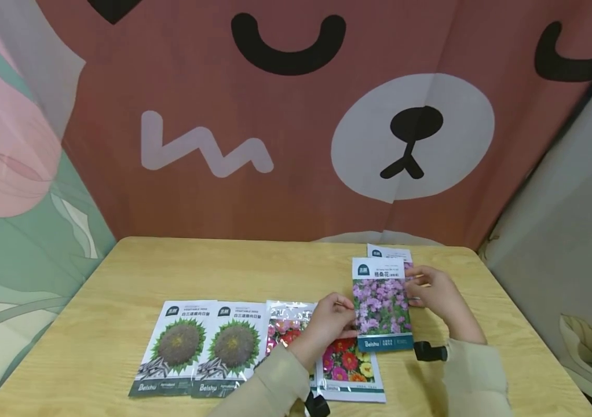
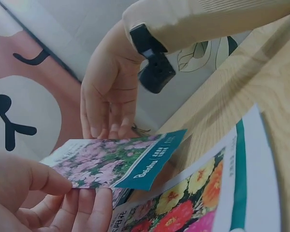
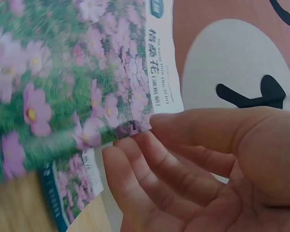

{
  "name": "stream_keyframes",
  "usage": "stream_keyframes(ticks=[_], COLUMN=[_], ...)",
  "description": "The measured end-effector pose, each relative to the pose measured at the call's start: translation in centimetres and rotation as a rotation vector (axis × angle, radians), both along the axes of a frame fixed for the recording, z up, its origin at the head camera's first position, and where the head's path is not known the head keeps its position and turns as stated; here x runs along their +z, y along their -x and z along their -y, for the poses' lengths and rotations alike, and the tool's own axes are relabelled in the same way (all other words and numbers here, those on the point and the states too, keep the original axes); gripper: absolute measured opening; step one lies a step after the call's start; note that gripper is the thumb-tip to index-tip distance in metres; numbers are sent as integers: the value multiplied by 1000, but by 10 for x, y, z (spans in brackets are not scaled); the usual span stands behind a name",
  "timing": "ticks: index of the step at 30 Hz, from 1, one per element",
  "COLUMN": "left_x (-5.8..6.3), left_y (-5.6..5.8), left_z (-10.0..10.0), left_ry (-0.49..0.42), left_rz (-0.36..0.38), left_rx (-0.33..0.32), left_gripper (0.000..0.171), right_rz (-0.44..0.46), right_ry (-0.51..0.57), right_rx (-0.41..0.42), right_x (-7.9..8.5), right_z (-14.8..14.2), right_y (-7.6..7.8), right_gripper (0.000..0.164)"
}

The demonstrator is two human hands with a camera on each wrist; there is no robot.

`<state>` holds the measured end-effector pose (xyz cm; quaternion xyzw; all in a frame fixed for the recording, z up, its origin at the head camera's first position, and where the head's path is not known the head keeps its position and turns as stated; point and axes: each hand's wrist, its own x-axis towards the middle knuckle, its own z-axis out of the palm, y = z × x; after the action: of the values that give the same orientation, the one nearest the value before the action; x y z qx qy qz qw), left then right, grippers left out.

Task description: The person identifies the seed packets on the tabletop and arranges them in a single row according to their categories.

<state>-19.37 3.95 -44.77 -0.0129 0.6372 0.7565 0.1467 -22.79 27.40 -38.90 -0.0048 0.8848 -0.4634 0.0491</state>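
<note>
A seed packet with pink cosmos flowers [image 1: 382, 307] is held raised above the table between both hands. My left hand [image 1: 327, 324] pinches its left edge; in the left wrist view the thumb lies on top and the fingers underneath. At the opposite edge my right hand [image 1: 439, 295] pinches the packet, and its thumb [image 3: 198, 128] shows at the printed end in the right wrist view. Behind it lies a second pink-flowered packet [image 1: 387, 252], mostly covered. Below is a packet of red and yellow flowers [image 1: 350, 370], and a similar shiny packet [image 1: 291, 311] is partly hidden by my left hand.
Two sunflower seed packets [image 1: 176, 347] lie side by side, slightly overlapping, at the left of the row on the wooden table [image 1: 92, 324]. A printed cloth [image 1: 296, 202] hangs behind the table's back edge. Dark cameras sit on both wrists.
</note>
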Motion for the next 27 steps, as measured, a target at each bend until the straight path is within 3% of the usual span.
stream_keyframes(ticks=[7,12,20,27], left_x=[1,3,-1,0], left_y=[-4,-9,-15,-16], left_z=[1,-1,-3,-2], left_ry=[45,96,243,268], left_rz=[-30,-73,-161,-92], left_rx=[-20,-55,-135,-229], left_gripper=[11,6,6,7], right_rz=[-44,-61,75,210], right_ry=[4,16,121,108], right_rx=[81,91,135,259], right_x=[-8,-14,-32,-35], right_z=[-11,-21,-34,-37], right_y=[-6,-13,-20,-13], right_gripper=[34,33,36,23])
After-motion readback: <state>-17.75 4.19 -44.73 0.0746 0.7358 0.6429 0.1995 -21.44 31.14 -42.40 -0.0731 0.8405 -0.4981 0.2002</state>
